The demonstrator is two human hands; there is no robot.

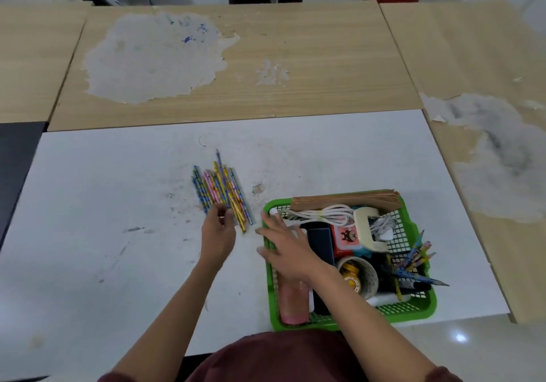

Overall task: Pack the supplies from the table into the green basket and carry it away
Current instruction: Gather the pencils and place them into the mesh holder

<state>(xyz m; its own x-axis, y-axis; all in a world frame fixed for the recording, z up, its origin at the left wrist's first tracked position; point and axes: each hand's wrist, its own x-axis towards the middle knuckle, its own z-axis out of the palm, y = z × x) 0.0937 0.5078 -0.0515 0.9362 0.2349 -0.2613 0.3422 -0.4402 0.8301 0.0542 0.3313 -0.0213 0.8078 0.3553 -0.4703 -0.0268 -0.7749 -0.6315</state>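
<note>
Pencils with colourful patterned barrels [220,188] lie in a loose bundle on the white table [88,204], left of the green plastic mesh basket [425,310] and apart from it. The left hand [220,232] is at their near ends, fingers curled and pinching some of them. The right hand [285,247] is spread, fingers apart, over the basket's left rim; the blur hides whether it touches the rim. The basket stands on the near right part of the table. It holds a stack of brown paper [345,200] along its far wall, a coiled white cable [322,214], a cream tape dispenser [367,229], a pink bottle [292,303], a pale cup of tape rolls [362,275] and more patterned pencils [413,259] at its right side.
</note>
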